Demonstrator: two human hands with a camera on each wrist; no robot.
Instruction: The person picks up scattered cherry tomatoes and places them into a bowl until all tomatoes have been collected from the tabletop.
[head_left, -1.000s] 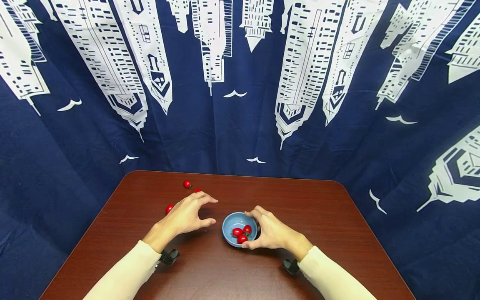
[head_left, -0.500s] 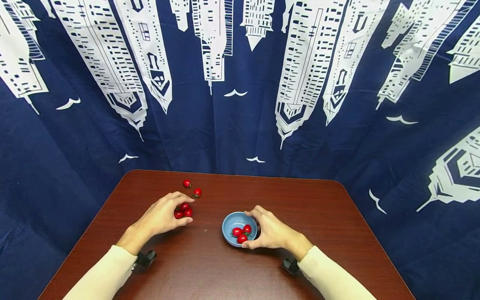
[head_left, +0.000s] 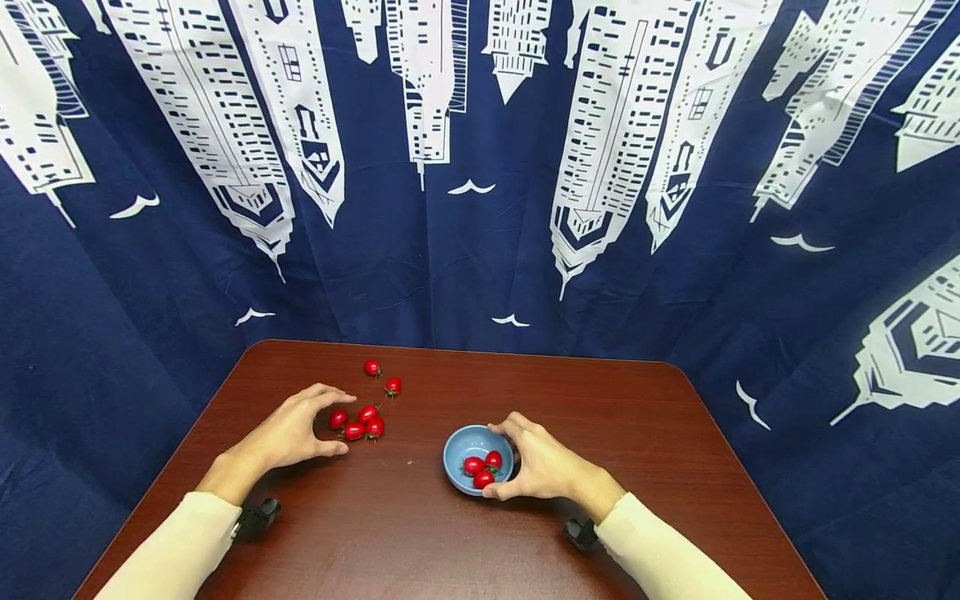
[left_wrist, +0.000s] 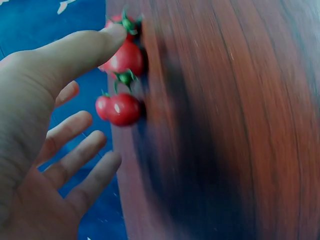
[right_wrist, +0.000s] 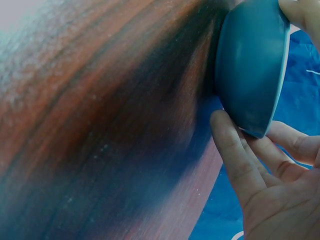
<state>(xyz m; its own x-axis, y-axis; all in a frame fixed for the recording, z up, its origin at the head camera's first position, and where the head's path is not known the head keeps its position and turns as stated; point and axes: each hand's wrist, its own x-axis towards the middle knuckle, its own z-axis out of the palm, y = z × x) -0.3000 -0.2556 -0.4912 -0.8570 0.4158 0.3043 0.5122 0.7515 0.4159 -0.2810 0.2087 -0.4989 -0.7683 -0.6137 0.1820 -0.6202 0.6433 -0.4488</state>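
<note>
Over the left side of the table, my left hand point(head_left: 288, 433) is held with thumb and fingers spread apart, nothing between them. Close in front of its fingertips lies a cluster of several red cherry tomatoes point(head_left: 354, 431) with green stems. The left wrist view shows the same hand point(left_wrist: 50, 170) with the tomatoes point(left_wrist: 125, 109) past the thumb tip. My right hand point(head_left: 551, 462) holds a small blue bowl point(head_left: 468, 442) by its right side, thumb at the near rim and fingers at the far rim. Three cherry tomatoes point(head_left: 483, 479) sit inside the bowl.
Two more cherry tomatoes, one point(head_left: 393, 386) behind the cluster and another point(head_left: 372, 367) near the back edge, lie on the brown wooden table point(head_left: 585, 392). A dark blue curtain point(head_left: 450, 267) with white building prints hangs right behind the table.
My left hand has moved left, away from the bowl and over to the tomato cluster, with its fingers still spread. The right hand and bowl have stayed in place.
</note>
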